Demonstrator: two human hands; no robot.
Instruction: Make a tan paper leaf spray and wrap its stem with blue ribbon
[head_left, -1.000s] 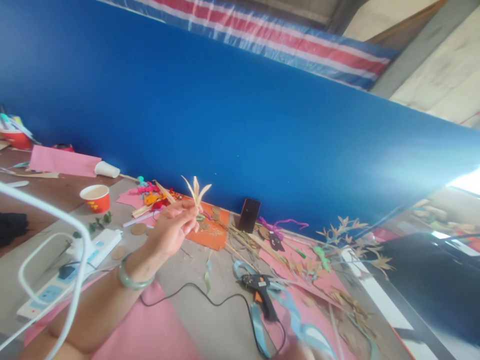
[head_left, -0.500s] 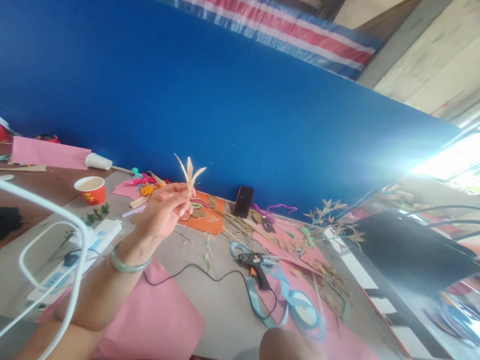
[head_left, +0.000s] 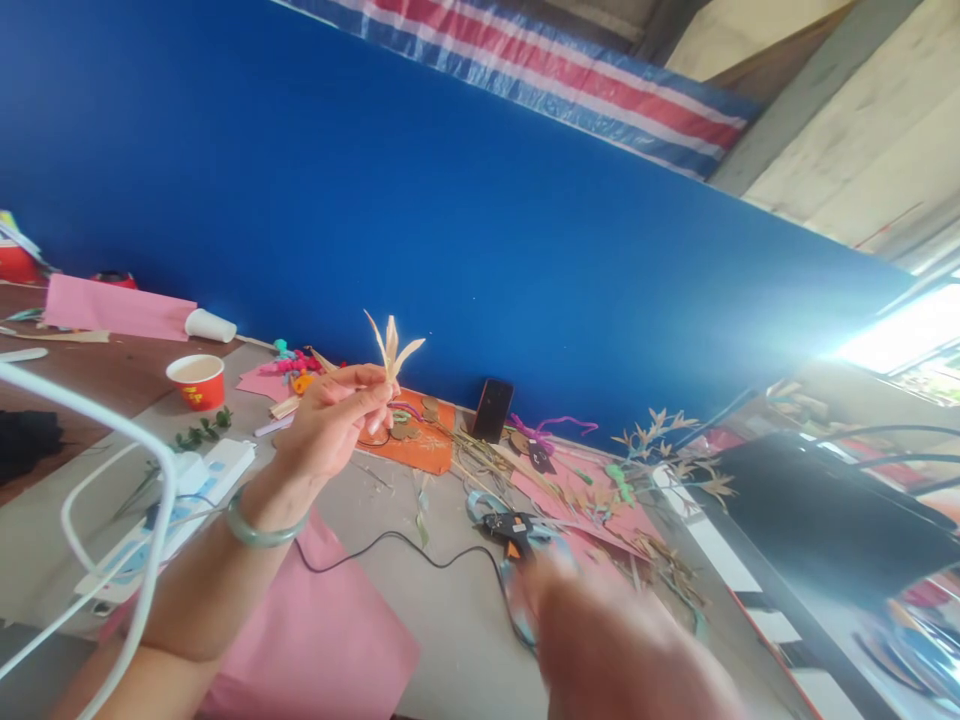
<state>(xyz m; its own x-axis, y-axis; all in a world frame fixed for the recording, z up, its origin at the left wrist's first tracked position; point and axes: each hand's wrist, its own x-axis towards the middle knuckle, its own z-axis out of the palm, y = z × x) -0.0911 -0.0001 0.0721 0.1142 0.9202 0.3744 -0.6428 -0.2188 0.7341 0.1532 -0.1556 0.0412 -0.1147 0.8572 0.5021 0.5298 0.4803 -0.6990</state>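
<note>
Between the thumb and fingers of my left hand (head_left: 349,420) is a small pale dried-leaf flower (head_left: 391,350) with several pointed petals, held upright. A green bangle (head_left: 264,525) circles that wrist. My right hand (head_left: 577,600), smeared by motion, is over the handle of a black hot glue gun (head_left: 510,528) lying on the table. Whether its fingers touch or grip the handle cannot be made out. The glue gun's black cord (head_left: 405,540) runs left across the table toward my left forearm. Behind the right hand, most of a light-blue ribbon roll is hidden.
At left stand a red paper cup (head_left: 199,385), a tipped white cup (head_left: 211,326) and a white power strip (head_left: 195,500); a white cable (head_left: 142,430) arches in front. Farther back are a phone (head_left: 493,410), orange paper (head_left: 427,440) and dried stems (head_left: 652,545). Pink paper (head_left: 322,630) lies near me.
My right hand has come up from the bottom edge to the glue gun's handle. The left hand keeps holding the flower. The whole view has shifted slightly.
</note>
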